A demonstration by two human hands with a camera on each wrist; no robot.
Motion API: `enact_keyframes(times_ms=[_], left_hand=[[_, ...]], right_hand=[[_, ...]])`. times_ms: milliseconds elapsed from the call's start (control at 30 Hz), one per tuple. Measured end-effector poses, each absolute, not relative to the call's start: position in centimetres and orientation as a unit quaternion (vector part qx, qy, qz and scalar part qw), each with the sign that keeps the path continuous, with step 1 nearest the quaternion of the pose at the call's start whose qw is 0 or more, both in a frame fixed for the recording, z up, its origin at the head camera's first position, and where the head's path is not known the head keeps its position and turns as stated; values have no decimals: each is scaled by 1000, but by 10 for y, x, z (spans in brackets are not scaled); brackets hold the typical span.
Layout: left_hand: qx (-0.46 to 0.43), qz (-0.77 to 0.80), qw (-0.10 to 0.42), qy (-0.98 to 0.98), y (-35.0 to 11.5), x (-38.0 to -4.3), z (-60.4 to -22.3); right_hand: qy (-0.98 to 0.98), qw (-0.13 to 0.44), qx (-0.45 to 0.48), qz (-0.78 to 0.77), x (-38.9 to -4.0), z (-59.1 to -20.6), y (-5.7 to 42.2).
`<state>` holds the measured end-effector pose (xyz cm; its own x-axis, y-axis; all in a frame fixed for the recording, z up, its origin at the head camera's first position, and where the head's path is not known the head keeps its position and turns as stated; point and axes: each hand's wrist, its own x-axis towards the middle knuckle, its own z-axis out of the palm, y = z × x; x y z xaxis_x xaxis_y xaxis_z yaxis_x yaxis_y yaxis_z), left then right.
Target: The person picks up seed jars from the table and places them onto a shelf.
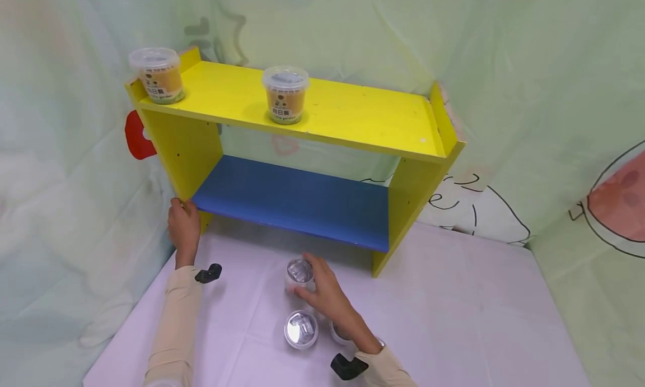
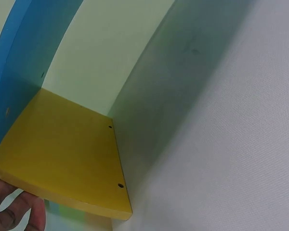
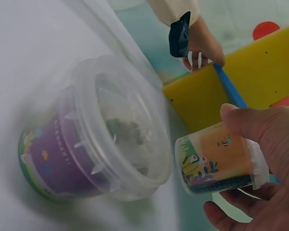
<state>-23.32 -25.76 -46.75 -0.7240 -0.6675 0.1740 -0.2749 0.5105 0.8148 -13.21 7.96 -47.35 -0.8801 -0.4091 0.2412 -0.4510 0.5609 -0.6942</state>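
The tub in hand (image 1: pixel 299 271) is on the near side of the shelf (image 1: pixel 353 110), a little in front of its lower blue board (image 1: pixel 292 199). Its lid faces up; whether its base touches the table (image 1: pixel 478 308) I cannot tell. Judging by how things lie, the work is partway along: one tub stands at the left end of the shelf's top (image 1: pixel 160 83) and another near the middle of that top (image 1: pixel 286 100), while the blue board bears no tub. Left down in front of the shelf are the tub in hand, a loose tub (image 1: pixel 301 330) farther out from it, and at least two part-hidden tubs (image 1: pixel 339 334) by the right wrist.

The tub in hand sits between the thumb and fingers of the right hand (image 1: pixel 330 292), which curl round it near the lid, the hand coming in from the side of the tub toward the shelf's right end. The left hand (image 1: pixel 183 225) grips the front edge of the shelf's left side panel, beside the blue board. Behind the shelf hangs a pale green cloth (image 1: pixel 342 34) with printed drawings.
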Motion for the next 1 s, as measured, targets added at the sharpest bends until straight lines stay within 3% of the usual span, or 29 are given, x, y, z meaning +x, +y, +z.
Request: enact_keyframes(times_ms=[267, 700, 1000], left_hand=[[280, -408, 247, -833, -257, -232, -468], [273, -413, 252, -832, -256, -231, -467], [275, -420, 255, -827, -255, -230, -467]], right_hand=[[-854, 40, 233, 463, -131, -465, 80], [-797, 2, 179, 577, -130, -434, 85], [-743, 11, 234, 627, -128, -414, 91]])
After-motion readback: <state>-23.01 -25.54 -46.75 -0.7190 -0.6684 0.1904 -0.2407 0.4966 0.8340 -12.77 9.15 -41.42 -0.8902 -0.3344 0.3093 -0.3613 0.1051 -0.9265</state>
